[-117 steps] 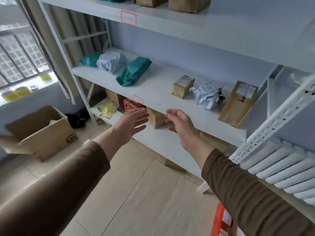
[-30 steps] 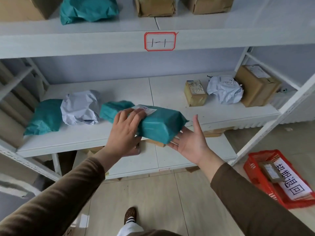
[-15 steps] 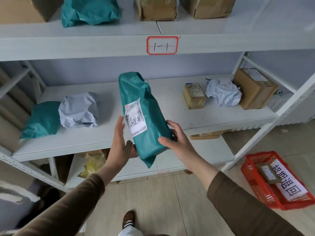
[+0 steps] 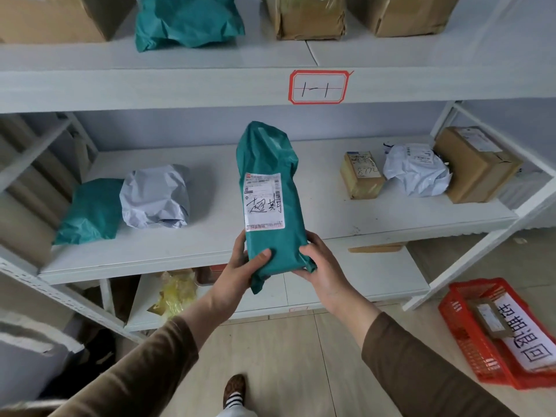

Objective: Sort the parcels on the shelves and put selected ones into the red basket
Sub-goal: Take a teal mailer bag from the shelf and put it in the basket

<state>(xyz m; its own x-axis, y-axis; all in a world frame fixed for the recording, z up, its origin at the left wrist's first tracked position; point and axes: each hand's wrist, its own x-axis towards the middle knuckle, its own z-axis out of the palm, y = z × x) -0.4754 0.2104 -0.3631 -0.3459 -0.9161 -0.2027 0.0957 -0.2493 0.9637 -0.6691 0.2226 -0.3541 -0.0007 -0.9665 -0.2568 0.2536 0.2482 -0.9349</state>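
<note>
Before the white shelf [image 4: 301, 251], we hold a teal mailer parcel [image 4: 272, 206] upright, our left hand [image 4: 240, 273] gripping its lower left edge with the thumb across the front, our right hand [image 4: 323, 267] curled round its lower right corner. The wrapping looks soft, crinkled and rather slick, the contents firm and probably light, so we judge a two-sided hold low on the body safest. The red basket [image 4: 469, 350] sits on the floor, far right.

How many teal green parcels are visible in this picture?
3. One upright in both hands, one on the top shelf, one at the middle shelf's left end. Others may be hidden out of frame.
</note>
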